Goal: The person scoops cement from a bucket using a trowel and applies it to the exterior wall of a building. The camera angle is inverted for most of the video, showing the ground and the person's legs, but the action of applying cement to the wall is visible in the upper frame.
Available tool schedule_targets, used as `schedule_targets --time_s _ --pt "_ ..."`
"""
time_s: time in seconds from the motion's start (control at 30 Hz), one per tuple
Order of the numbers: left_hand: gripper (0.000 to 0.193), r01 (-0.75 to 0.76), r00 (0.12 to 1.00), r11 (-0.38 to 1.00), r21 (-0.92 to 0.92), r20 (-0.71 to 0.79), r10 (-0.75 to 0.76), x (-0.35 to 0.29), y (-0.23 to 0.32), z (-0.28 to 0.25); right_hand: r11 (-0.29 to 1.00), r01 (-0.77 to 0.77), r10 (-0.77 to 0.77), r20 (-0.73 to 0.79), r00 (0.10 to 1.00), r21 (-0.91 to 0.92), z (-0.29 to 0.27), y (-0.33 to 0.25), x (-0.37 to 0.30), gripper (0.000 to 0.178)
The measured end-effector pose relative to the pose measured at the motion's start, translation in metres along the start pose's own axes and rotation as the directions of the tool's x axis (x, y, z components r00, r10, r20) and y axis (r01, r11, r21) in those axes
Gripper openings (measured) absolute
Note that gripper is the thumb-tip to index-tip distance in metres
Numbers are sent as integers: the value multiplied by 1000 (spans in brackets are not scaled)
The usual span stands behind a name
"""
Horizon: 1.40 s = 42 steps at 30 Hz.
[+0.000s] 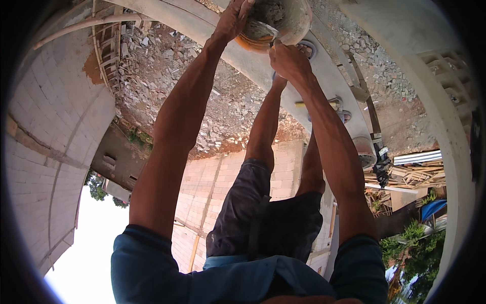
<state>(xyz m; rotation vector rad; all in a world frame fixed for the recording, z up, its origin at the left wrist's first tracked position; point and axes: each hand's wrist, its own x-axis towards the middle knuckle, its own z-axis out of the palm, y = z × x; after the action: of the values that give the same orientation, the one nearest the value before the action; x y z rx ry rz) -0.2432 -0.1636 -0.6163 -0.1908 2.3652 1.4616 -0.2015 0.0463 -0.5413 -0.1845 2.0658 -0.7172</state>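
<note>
My left hand (234, 19) grips the near rim of an orange bucket (291, 23) caked with grey mortar, at the top of the view. My right hand (288, 61) is closed just below the bucket on the handle of a trowel, whose metal blade (262, 31) reaches into the wet mortar inside. The bucket rests on a long grey concrete beam (329, 81). Both my forearms stretch toward it, and my legs in dark shorts (263, 218) show between them.
Broken stone rubble (167, 66) covers the ground beside the beam. Pale block walls (45, 142) curve at the left and centre. A second small bucket (363, 151) and a yellow-handled tool (331, 104) sit on the beam. Stacked timber (415, 175) lies at right.
</note>
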Motion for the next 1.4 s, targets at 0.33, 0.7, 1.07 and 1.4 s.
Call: schedule_targets --time_s 0.33,0.7,1.07,1.4 --pt "43 -55 998 997 61 41 52 18 19 8 960 -263 271 -77 960 92 22 -8 16 39" --pt "46 -105 994 991 -88 -15 104 15 65 17 982 -171 161 -113 980 -85 -60 14 26 40" --pt "51 -68 997 992 -105 24 71 18 76 15 908 -308 267 174 948 285 -41 20 -25 46" --pt "57 -112 991 977 180 91 97 27 57 30 993 -24 5 -165 986 -118 29 4 -8 44"
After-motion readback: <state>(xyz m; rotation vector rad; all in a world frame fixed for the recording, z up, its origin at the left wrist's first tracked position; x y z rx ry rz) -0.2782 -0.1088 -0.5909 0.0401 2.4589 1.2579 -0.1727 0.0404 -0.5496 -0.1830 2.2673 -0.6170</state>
